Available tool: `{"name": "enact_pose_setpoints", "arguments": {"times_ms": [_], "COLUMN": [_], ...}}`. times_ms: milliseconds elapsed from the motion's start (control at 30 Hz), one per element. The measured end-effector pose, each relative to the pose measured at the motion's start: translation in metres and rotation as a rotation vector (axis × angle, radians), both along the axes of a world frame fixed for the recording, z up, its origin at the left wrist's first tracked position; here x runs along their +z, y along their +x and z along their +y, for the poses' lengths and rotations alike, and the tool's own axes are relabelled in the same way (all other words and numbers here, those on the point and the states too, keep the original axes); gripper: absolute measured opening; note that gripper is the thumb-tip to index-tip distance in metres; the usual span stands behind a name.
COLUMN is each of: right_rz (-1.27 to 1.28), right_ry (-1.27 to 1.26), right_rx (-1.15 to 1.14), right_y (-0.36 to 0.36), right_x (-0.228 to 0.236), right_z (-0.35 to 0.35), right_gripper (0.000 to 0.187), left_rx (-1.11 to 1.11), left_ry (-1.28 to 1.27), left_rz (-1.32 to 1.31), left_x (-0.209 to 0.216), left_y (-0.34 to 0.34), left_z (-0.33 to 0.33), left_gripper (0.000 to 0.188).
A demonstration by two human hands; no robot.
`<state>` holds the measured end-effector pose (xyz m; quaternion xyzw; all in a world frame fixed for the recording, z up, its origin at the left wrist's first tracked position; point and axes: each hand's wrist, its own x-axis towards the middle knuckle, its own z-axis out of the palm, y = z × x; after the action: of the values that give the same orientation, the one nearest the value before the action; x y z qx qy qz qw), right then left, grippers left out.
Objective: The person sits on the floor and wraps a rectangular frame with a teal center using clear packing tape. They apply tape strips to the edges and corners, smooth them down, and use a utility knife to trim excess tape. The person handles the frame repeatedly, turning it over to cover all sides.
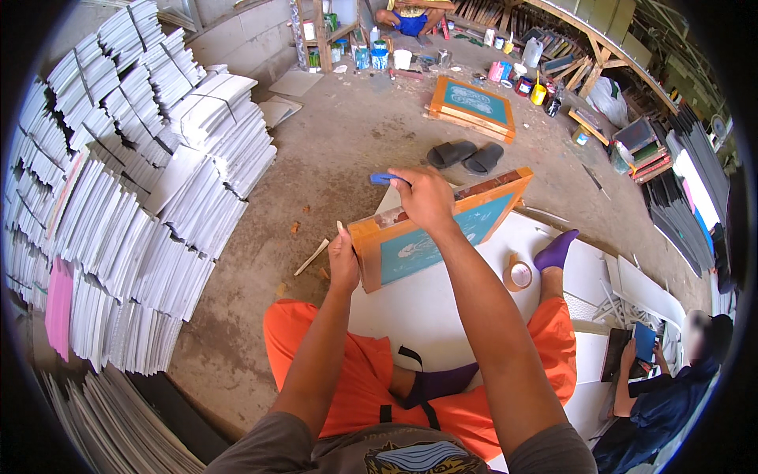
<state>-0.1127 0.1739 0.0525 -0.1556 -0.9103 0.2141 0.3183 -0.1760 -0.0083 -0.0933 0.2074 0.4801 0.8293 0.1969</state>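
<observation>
A screen-printing frame [442,231] with an orange-brown wooden border and teal mesh stands tilted on edge before me. My left hand [343,259] is closed on its left end, with the thumb pointing up along the wood. Over the frame's top edge, my right hand [426,197] is closed around a small blue tool [385,179] that sticks out to the left. Its working end is hidden, so its exact kind is unclear. Beneath the frame lies a white sheet [395,324], on which I sit. A roll of tan tape [518,274] rests on the sheet near my foot.
Tall stacks of white sheets [150,229] fill the left side. Ahead lie black slippers [464,156] and another screen frame [474,107]. Paint containers [380,58] line the back. One person [663,395] sits at lower right holding a blue item; another [414,20] crouches far back.
</observation>
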Motion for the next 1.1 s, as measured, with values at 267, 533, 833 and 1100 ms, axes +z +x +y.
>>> {"name": "enact_pose_setpoints", "arguments": {"times_ms": [267, 533, 833, 1100], "right_rz": [0.715, -0.121, -0.487, -0.327], "right_ry": [-0.296, -0.275, -0.163, -0.302], "right_rx": [-0.136, -0.830, -1.105, -0.697], "right_y": [0.054, 0.266, 0.325, 0.322], "right_x": [-0.009, -0.252, -0.252, -0.291], "right_z": [0.010, 0.027, 0.018, 0.130], "right_gripper": [0.025, 0.021, 0.044, 0.084], "left_rx": [0.137, 0.266, -0.018, -0.086], "left_ry": [0.003, -0.198, 0.028, -0.104], "left_rz": [-0.378, 0.064, -0.474, -0.447], "left_x": [-0.001, -0.031, 0.011, 0.012], "left_y": [0.004, -0.013, -0.034, -0.042], "left_z": [0.012, 0.023, 0.005, -0.013], "left_gripper": [0.076, 0.063, 0.072, 0.076]}}
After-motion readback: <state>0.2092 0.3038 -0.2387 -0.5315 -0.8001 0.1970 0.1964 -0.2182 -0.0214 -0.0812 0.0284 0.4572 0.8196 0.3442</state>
